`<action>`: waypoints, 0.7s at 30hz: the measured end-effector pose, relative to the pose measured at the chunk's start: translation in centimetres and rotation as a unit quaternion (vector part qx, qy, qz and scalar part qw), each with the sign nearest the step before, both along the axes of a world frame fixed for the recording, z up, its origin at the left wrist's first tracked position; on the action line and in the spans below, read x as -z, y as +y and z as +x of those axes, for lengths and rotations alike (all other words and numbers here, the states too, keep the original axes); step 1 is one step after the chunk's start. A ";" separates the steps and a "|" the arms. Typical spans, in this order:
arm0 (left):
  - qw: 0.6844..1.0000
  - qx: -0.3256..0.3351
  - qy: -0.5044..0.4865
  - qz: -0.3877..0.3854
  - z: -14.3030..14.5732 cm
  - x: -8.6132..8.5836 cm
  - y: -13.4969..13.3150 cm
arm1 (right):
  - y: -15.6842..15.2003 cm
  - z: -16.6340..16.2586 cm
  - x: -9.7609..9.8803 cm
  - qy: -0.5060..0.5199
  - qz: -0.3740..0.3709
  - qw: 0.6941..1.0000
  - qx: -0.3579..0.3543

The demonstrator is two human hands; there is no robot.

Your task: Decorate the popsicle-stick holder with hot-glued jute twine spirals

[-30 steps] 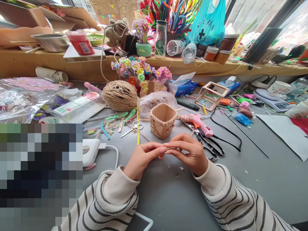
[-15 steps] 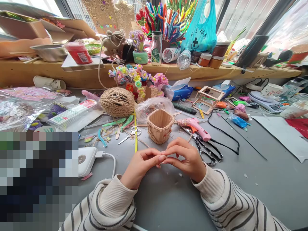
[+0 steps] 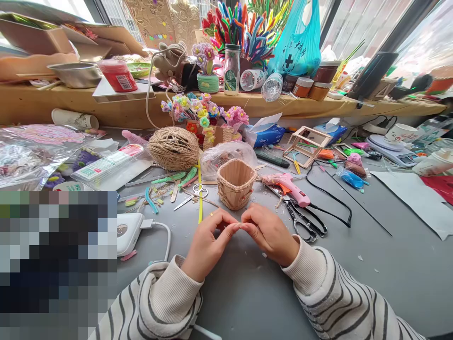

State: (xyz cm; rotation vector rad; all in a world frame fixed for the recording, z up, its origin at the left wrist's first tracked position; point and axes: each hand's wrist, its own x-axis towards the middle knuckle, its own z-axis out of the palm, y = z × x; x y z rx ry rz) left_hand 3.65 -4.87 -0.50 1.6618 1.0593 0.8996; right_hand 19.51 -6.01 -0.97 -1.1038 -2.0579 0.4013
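Note:
My left hand (image 3: 210, 243) and my right hand (image 3: 268, 232) meet fingertip to fingertip low over the grey table (image 3: 371, 269), both pinched on something small that the fingers hide. Just beyond them stands a small basket of wooden sticks (image 3: 236, 183) wrapped with twine. A big ball of jute twine (image 3: 173, 148) lies behind it to the left. Small silver scissors (image 3: 194, 194) lie left of the basket. A pink glue gun (image 3: 289, 185) and black scissors (image 3: 305, 224) lie to its right.
A white power bank (image 3: 129, 231) with a cable sits left of my hands. Paper flowers (image 3: 204, 111), a tissue pack (image 3: 265, 134) and a stick frame (image 3: 307, 144) crowd the back. A wooden shelf (image 3: 247, 97) holds jars, bottles and pipe cleaners. A kitchen scale (image 3: 394, 148) stands far right.
Both hands have dropped closer to the table and drawn together, fingertips now curled downward and touching. The view shifted slightly; nothing else on the table moved.

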 end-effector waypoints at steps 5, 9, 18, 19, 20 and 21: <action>1.000 0.022 -0.007 -0.016 0.2 0.2 0.1 | 0.0 -0.5 0.6 -0.001 -0.005 1.000 0.005; 0.997 0.017 -0.055 -0.053 0.5 -0.1 0.1 | 0.0 -0.9 0.5 0.047 -0.009 0.999 0.019; 0.965 -0.015 -0.165 -0.202 0.8 -0.4 0.0 | -0.1 -1.2 0.4 0.110 -0.009 0.991 0.073; 0.963 -0.020 -0.168 -0.211 0.8 -0.4 0.0 | -0.1 -1.2 0.4 0.111 -0.006 0.991 0.074; 0.961 -0.024 -0.170 -0.217 0.9 -0.4 0.0 | -0.2 -1.2 0.4 0.111 -0.003 0.991 0.077; 0.960 -0.028 -0.172 -0.221 0.9 -0.4 -0.1 | -0.2 -1.3 0.5 0.110 0.000 0.991 0.080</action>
